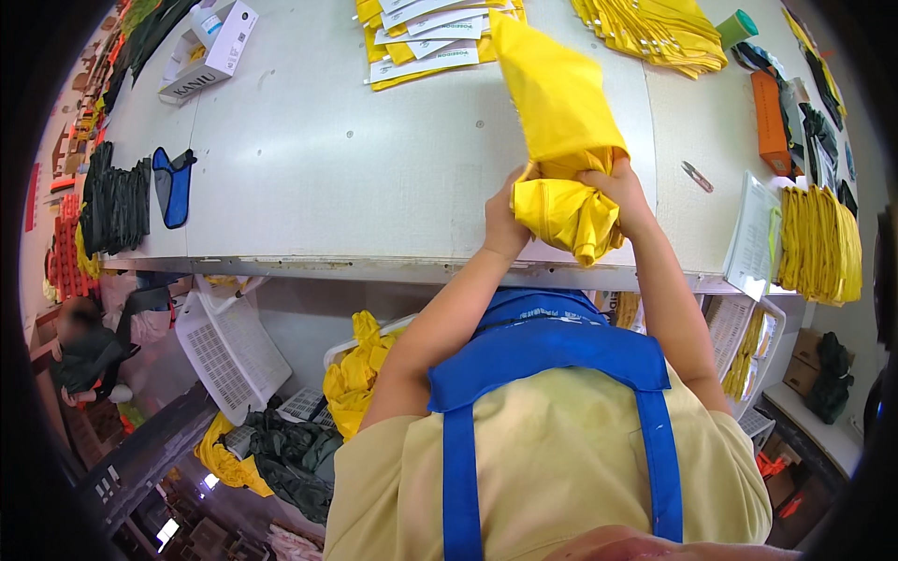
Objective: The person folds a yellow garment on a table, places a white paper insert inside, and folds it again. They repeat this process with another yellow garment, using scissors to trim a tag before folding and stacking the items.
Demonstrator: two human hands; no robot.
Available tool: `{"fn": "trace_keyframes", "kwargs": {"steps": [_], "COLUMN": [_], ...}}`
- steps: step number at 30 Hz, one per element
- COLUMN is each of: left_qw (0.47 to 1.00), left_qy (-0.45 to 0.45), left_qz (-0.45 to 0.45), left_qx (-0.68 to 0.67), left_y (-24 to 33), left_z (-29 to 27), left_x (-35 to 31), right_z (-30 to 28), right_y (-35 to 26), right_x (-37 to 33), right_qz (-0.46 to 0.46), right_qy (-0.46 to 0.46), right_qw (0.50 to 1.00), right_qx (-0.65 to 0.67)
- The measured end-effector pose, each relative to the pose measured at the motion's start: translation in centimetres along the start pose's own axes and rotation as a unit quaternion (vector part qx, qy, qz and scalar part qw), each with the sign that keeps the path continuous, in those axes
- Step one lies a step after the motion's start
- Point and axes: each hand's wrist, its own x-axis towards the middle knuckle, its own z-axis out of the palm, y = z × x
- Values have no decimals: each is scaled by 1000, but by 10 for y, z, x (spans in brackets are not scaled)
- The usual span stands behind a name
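A yellow piece of smooth, coated-looking fabric is held up over the table's front edge. Its far part stretches out in a flat, pointed shape, while the near part is bunched into folds. My left hand grips the bunched part from the left, fingers partly hidden by the cloth. On the other side, my right hand is closed on the same fabric, with its thumb pressed over the folds.
On the white table lie yellow packets with white labels, a yellow stack, thread snips, a white box and dark folded pieces. Below stand white baskets. A person sits at far left.
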Motion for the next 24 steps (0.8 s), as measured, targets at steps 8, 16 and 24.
{"fn": "trace_keyframes", "kwargs": {"steps": [8, 16, 24], "left_qw": [970, 630, 665], "left_qy": [-158, -273, -265], "left_qz": [-160, -418, -372], "left_qx": [-90, -595, -590], "left_y": [0, -46, -9], "left_z": [-5, -36, -18], "left_x": [-41, -10, -13], "right_z": [1, 17, 23], "right_y": [-3, 37, 5], "right_x": [12, 37, 21], "right_qz": [74, -76, -339], "right_qy": [21, -50, -17], "right_qw": [984, 996, 808], "right_qx": [158, -18, -482]}}
